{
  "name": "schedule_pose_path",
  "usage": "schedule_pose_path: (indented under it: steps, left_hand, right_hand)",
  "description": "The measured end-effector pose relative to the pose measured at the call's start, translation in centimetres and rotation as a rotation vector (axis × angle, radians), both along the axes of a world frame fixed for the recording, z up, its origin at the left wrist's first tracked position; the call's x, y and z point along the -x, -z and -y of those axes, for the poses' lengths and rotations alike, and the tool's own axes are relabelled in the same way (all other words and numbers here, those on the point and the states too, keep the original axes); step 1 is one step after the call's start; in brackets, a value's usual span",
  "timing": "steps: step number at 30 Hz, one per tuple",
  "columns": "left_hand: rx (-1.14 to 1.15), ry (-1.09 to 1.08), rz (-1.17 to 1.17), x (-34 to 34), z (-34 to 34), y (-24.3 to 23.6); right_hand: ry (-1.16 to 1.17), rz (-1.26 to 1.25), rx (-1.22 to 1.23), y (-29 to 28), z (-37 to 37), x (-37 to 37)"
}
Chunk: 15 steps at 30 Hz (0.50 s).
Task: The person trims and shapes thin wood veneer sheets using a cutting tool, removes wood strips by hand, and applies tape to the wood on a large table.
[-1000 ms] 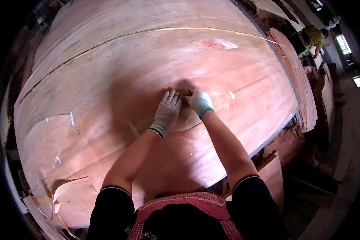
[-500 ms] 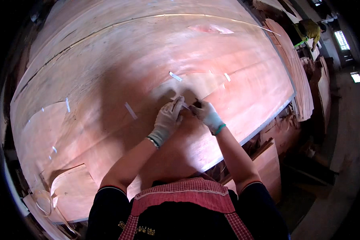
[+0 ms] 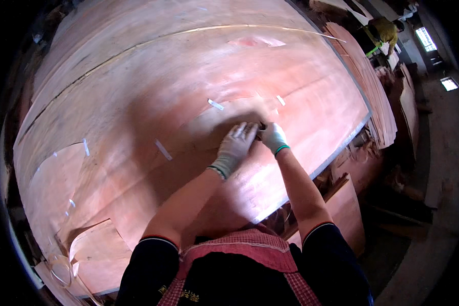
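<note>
A large pinkish wood veneer sheet (image 3: pixel 188 66) lies under both of my gloved hands. My left hand (image 3: pixel 235 145) rests on it with fingers stretched out, at the lower edge of a paler veneer patch (image 3: pixel 209 120). Close on its right, my right hand (image 3: pixel 274 136) is closed round a small dark thing (image 3: pixel 261 127), mostly hidden by the fingers. Short white tape strips, one at the patch's upper edge (image 3: pixel 215 104), another at its upper right (image 3: pixel 280 100) and a longer one to the left (image 3: pixel 163 149), stick to the veneer.
A long thin veneer strip (image 3: pixel 188 31) crosses the far part of the sheet. A loose veneer piece (image 3: pixel 99 250) lies at the near left. Stacked veneers (image 3: pixel 364 76) stand beyond the right edge. A person (image 3: pixel 385 31) bends over at the far right.
My left hand has moved right and come down flat beside my right hand. The white strip that showed between my hands is out of sight. The view has shifted slightly.
</note>
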<state>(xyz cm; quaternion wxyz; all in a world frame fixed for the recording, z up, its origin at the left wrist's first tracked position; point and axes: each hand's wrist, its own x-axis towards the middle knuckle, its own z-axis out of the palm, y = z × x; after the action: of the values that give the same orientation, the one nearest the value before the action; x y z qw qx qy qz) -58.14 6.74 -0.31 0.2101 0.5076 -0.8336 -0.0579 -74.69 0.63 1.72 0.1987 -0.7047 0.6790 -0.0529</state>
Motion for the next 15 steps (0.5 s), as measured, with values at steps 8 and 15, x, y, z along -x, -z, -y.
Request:
schedule_pose_path:
  steps: [8,15]
  left_hand:
    - [-0.104,-0.010,0.099,1.8,1.5,0.6]
    - [0.045,-0.502,0.010,-14.6,6.3,-0.9]
  right_hand:
    - [0.430,0.775,-0.087,1.1,-7.5,-0.2]
    - [0.300,0.855,-0.167,-4.0,-6.3,-1.5]
